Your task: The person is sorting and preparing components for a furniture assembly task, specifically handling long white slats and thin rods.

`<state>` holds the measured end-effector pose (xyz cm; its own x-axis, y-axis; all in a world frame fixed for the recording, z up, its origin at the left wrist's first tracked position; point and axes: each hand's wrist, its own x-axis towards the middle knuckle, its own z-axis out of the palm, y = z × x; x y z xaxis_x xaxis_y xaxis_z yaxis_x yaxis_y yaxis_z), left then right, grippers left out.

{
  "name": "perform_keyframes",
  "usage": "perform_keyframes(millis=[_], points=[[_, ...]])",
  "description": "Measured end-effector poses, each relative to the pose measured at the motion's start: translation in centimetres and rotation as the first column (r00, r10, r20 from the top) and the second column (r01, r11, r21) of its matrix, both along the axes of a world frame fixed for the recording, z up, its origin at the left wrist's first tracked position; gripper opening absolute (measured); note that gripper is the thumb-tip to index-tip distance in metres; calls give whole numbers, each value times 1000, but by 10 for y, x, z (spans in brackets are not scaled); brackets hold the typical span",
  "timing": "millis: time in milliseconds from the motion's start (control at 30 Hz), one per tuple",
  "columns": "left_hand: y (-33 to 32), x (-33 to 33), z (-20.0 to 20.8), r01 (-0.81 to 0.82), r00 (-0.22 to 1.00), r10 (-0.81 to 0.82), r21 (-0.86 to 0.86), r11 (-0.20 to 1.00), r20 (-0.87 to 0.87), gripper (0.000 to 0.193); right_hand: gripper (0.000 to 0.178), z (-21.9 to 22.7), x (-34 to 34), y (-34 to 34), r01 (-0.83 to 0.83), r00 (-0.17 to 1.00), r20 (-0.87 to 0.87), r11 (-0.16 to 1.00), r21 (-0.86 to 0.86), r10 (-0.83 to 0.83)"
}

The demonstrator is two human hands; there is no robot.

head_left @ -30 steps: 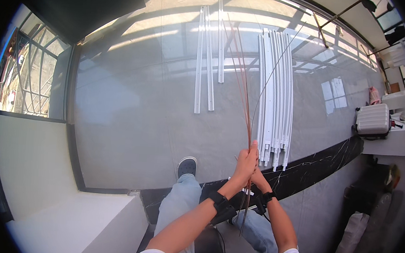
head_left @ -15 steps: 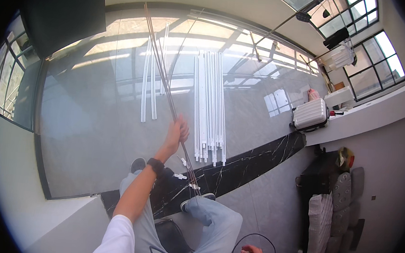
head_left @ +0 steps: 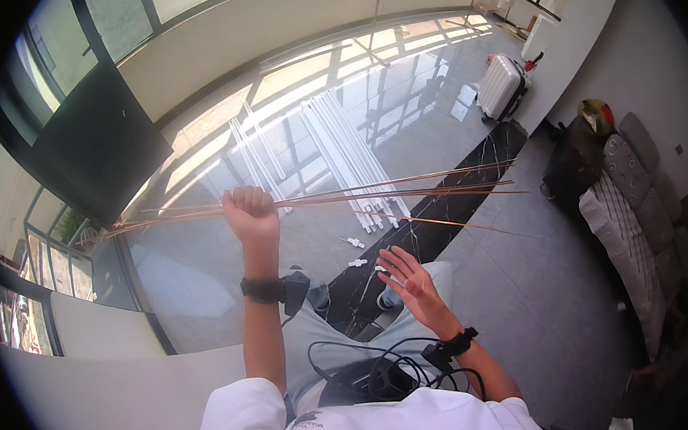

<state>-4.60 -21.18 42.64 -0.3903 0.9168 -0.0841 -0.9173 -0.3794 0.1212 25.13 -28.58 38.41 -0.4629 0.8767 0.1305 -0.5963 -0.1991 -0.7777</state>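
Observation:
My left hand [head_left: 251, 214] is closed in a fist around a bundle of long, thin copper-coloured rods [head_left: 346, 194]. The bundle lies nearly level across the view, and its ends fan apart on the right. To the right of that fist and below the rods, my right hand [head_left: 415, 289] is raised with its fingers spread, holding nothing. Beyond the rods, a row of long white strips [head_left: 341, 150] rests on the shiny grey floor, with a smaller group of white strips [head_left: 256, 155] to its left. Small white pieces [head_left: 351, 241] lie near my feet.
A black marble band [head_left: 476, 185] crosses the floor. At the back right stands a pale suitcase [head_left: 501, 88]; a cushioned sofa [head_left: 630, 229] is on the right. A large dark panel [head_left: 99, 143] stands at left. Black cable [head_left: 384, 372] loops over my lap.
The rods have swung from steep to nearly level, still in my left hand. My right hand has risen from the lower edge toward them. The view has turned.

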Motion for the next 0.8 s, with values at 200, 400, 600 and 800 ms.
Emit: perform_keyframes(millis=[200, 400, 600, 800], points=[[-54, 110, -23, 65, 998, -66, -88, 994, -6, 48, 27, 26, -31, 11, 166, 758, -550, 919, -359, -351], [-66, 81, -32, 117, 981, -105, -67, 991, 163, 46, 44, 22, 69, 8, 414, 570, -476, 735, -538, -670], [-79, 33, -42, 114, 990, -112, -13, 993, 91, 45, 44, -7, 174, 0, 572, 577, -450, 731, -372, -681], [-75, 19, -60, 124, 971, -115, -34, 992, 211, 45, 44, 38, 196, -6, 563, 637, -481, 789, -244, -603]])
